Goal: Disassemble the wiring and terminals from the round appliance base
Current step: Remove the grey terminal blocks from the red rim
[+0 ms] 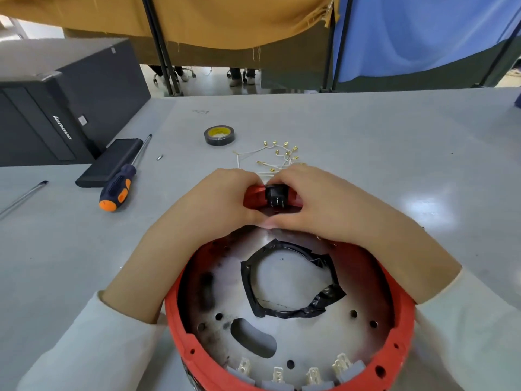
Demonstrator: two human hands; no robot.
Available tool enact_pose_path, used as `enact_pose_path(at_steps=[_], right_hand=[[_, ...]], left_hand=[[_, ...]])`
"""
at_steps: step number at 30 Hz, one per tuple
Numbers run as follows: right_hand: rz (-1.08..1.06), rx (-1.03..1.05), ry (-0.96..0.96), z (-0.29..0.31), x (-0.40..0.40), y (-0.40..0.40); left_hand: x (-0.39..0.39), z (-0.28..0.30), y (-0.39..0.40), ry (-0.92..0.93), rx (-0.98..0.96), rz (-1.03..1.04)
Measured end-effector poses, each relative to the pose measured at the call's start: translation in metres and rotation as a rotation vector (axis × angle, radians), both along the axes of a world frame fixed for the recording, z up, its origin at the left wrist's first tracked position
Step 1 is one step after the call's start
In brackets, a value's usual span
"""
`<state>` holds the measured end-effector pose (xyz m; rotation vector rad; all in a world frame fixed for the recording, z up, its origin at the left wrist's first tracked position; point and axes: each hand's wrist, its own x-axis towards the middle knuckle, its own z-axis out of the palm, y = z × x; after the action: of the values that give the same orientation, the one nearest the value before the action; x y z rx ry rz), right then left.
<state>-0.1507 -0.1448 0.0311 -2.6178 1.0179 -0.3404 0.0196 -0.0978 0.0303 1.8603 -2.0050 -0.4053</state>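
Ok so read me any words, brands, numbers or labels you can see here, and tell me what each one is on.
"lenovo": white letters on the side of the black computer case at far left.
Small stickers on that case: too small to read.
Yellow label inside the tape roll: has print, too blurred to read.
Faint mark on the table behind the tape roll: not legible.
Nothing readable on the red base, screwdriver or wires.

Both hands (pixel 225 196) (pixel 307 198) pinch black switch (pixel 273 196) on red base (pixel 400 328).

Workshop bench, screwdriver (pixel 119 185), tape roll (pixel 220 135), fabric partition screens (pixel 417 32)
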Motion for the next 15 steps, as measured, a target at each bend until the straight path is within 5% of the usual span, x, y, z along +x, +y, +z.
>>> enact_pose_path(at_steps=[15], right_hand=[[0.059,-0.621,0.284,-0.020,0.013,0.004]], left_hand=[[-0.003,-0.010,-0.006,-0.263,-0.128,0.012]])
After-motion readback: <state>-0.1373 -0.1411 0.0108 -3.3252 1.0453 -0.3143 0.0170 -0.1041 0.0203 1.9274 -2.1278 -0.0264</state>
